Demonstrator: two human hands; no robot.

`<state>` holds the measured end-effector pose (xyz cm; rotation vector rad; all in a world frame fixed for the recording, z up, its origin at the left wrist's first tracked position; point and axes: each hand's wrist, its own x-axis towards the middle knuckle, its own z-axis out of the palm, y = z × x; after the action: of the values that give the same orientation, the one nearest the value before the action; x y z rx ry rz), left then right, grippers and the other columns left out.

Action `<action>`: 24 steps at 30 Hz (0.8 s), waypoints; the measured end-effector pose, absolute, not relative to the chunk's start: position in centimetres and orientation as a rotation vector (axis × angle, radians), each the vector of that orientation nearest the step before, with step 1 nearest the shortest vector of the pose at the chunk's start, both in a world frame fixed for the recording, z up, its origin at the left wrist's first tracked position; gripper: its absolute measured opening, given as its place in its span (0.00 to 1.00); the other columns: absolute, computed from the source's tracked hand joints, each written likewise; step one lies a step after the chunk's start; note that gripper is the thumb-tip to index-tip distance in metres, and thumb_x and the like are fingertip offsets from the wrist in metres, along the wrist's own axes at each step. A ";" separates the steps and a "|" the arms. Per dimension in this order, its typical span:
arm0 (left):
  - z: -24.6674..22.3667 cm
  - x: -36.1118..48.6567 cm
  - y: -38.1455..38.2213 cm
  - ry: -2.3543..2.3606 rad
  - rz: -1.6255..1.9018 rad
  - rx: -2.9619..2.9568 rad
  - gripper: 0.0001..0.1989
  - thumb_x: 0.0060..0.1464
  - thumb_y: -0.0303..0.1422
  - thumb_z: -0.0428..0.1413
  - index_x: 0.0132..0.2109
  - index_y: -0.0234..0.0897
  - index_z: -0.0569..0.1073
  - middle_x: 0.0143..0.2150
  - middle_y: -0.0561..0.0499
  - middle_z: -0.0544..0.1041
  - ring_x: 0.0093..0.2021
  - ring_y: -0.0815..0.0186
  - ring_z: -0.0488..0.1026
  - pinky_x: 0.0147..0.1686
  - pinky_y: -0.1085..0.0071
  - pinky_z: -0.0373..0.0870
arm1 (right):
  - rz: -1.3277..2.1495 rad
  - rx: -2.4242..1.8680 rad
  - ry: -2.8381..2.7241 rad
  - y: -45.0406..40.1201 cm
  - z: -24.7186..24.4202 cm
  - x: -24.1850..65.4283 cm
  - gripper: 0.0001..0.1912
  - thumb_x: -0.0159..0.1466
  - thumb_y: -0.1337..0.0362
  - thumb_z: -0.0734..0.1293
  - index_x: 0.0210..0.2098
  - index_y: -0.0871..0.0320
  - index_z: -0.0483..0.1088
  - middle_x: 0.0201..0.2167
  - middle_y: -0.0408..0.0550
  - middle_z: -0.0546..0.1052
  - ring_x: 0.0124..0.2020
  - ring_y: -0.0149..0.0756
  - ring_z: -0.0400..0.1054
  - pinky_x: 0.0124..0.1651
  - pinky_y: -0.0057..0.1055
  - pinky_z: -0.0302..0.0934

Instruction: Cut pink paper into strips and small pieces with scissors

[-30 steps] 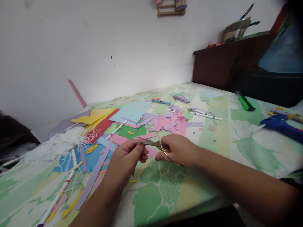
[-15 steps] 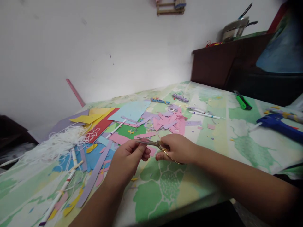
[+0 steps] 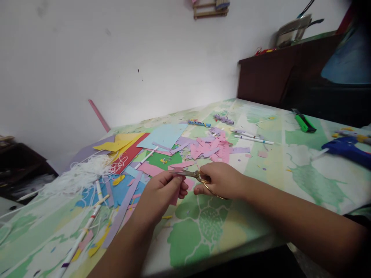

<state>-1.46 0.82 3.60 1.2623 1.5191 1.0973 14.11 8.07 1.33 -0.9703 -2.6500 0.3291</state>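
Observation:
My right hand [image 3: 217, 179] is closed round the gold handles of a pair of scissors [image 3: 194, 174], whose blades point left. Pinched in my left hand [image 3: 162, 193] is a small piece of pink paper [image 3: 174, 197], mostly hidden by the fingers. The blades reach over the left fingertips, at the paper's upper edge; whether they are parted I cannot tell. Beyond both hands lies a heap of pink and purple paper scraps [image 3: 213, 146]. A long purple paper strip [image 3: 124, 210] runs along the left forearm.
White string [image 3: 84, 173] lies tangled at the left, by yellow, red and blue sheets. White paper sticks [image 3: 253, 139] lie behind the scraps. To the right are a green box cutter [image 3: 304, 122] and a blue glue gun [image 3: 344, 148]. A patterned cloth [image 3: 188, 247] covers the table.
The view has shifted slightly, so the whole scene sits a little further right. More of the pink paper shows below my left fingers. Both hands keep their hold.

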 end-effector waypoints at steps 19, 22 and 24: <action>4.1 -0.5 0.5 1.739 1.097 1.329 0.09 0.40 0.33 0.49 0.19 0.33 0.67 0.15 0.54 0.66 0.13 0.76 0.57 0.10 0.80 0.53 | 0.352 -0.832 -2.774 8.0 1.3 14.1 0.28 0.50 0.41 0.50 0.23 0.59 0.63 0.18 0.44 0.65 0.18 0.27 0.53 0.19 0.23 0.41; 4.3 -0.5 0.5 1.708 1.100 1.285 0.08 0.40 0.33 0.49 0.21 0.33 0.67 0.17 0.53 0.67 0.17 0.73 0.62 0.09 0.81 0.53 | 0.289 -0.842 -2.751 8.1 1.3 14.1 0.28 0.49 0.40 0.50 0.22 0.59 0.63 0.17 0.44 0.65 0.18 0.27 0.53 0.18 0.23 0.40; 4.5 -0.6 0.5 1.688 1.057 1.270 0.07 0.41 0.33 0.49 0.24 0.33 0.68 0.19 0.53 0.68 0.19 0.72 0.64 0.10 0.81 0.54 | 0.273 -0.840 -2.736 8.2 1.3 14.1 0.28 0.49 0.40 0.50 0.22 0.59 0.62 0.17 0.44 0.65 0.18 0.27 0.53 0.18 0.23 0.40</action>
<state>-0.64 0.46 4.49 1.2696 1.6883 1.0571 14.09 8.16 1.33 -0.8396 -2.7359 0.2731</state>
